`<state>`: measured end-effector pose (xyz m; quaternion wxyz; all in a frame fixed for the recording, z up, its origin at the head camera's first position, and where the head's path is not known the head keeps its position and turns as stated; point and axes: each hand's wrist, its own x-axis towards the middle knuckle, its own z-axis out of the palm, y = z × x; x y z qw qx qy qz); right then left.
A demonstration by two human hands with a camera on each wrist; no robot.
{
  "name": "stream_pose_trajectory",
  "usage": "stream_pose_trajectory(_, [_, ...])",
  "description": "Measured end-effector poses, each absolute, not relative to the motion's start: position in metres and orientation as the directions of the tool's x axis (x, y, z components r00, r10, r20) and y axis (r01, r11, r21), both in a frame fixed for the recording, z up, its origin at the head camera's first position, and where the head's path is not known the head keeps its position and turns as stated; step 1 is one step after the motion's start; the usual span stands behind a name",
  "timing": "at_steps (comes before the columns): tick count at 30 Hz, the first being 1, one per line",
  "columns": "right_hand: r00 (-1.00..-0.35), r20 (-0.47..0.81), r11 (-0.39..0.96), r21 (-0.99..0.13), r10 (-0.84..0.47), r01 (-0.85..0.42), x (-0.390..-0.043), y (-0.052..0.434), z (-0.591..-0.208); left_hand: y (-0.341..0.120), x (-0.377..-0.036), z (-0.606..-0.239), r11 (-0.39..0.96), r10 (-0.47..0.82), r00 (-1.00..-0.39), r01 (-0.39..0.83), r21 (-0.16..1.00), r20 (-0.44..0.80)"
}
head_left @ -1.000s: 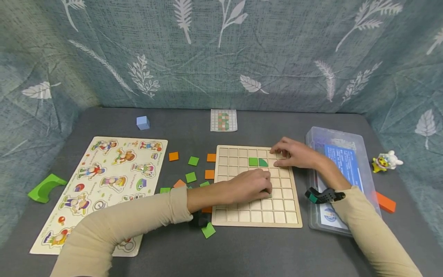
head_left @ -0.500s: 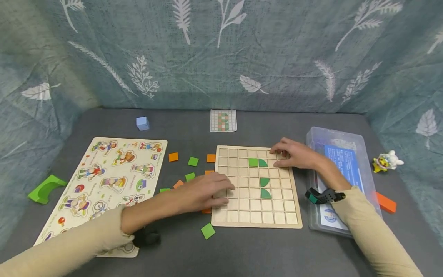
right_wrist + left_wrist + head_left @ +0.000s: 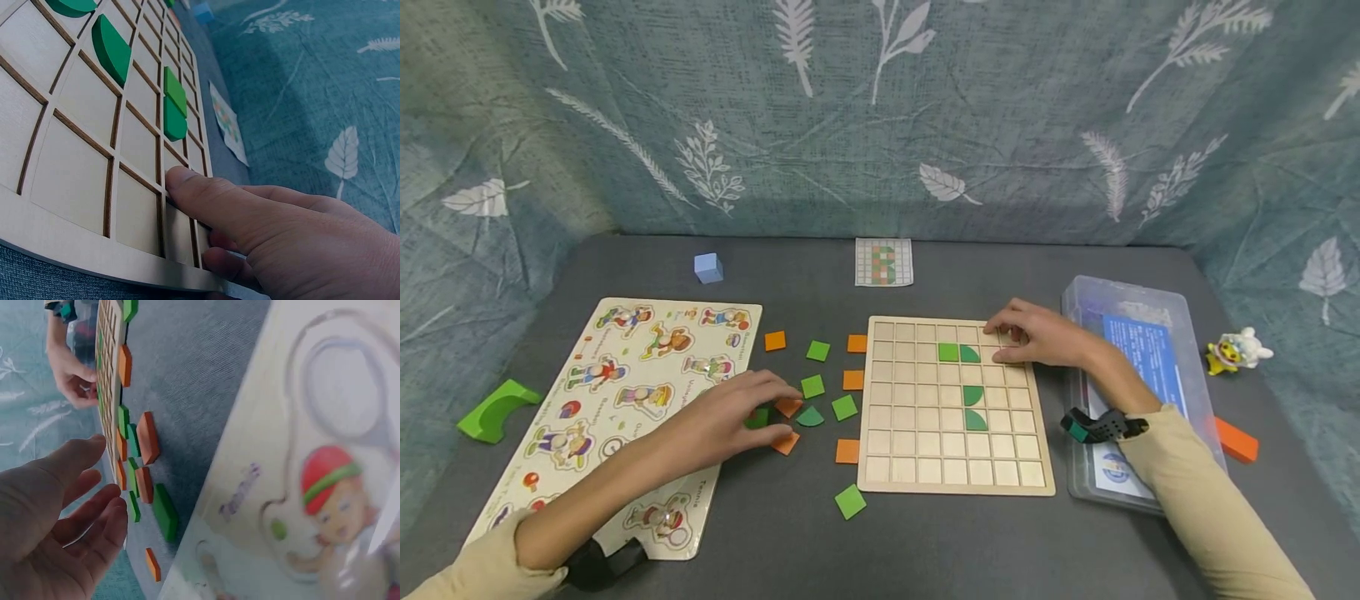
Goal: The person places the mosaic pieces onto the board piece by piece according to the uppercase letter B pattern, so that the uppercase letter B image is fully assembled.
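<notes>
In the head view, my left hand [image 3: 730, 421] is over the loose tiles, thumb and fingers spread apart and nothing gripped. Below its fingertips lie an orange tile [image 3: 786, 442] and a dark green square tile [image 3: 757, 417], partly hidden. A dark green quarter-round tile [image 3: 810, 417] sits just beyond. My right hand [image 3: 1037, 333] rests on the far right corner of the wooden grid board [image 3: 917, 487]; its thumb [image 3: 187, 181] lies on a cell in the right wrist view. The board holds a light green square [image 3: 949, 352] and three dark green quarter-rounds, one being the far one [image 3: 970, 353].
Several orange and green tiles lie left of the board, including a green square [image 3: 851, 502]. A picture puzzle board [image 3: 658, 354] is at left, a clear plastic box [image 3: 1082, 467] at right. A pattern card [image 3: 883, 262], blue cube [image 3: 708, 267] and green arch [image 3: 497, 410] stand farther out.
My left hand has moved left from the board to the loose tiles, leaving two dark green quarter-rounds on lower cells. My right hand has stayed at the board's corner.
</notes>
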<state>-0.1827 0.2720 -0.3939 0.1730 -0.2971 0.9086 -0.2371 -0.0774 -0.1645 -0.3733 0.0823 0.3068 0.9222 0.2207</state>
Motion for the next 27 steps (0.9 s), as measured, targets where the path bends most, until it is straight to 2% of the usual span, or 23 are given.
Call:
stream_pose_trajectory(8, [-0.765, -0.16, 0.71, -0.525, -0.624, -0.47, -0.183, 0.27, -0.395, -0.168, -0.073, -0.376, 0.65, 0.615, -0.788, 0.529, 0.546, 0.03])
stream_pose_trajectory(17, [-0.765, -0.165, 0.711, -0.526, -0.623, -0.466, -0.183, 0.271, -0.394, -0.163, -0.075, -0.383, 0.622, 0.619, -0.783, 0.54, 0.567, 0.067])
stream_pose_trajectory(27, [-0.782, -0.185, 0.737, -0.513, -0.595, -0.44, -0.182, 0.271, -0.394, -0.152, -0.078, -0.388, 0.648, 0.633, -0.769, 0.587, 0.485, 0.086])
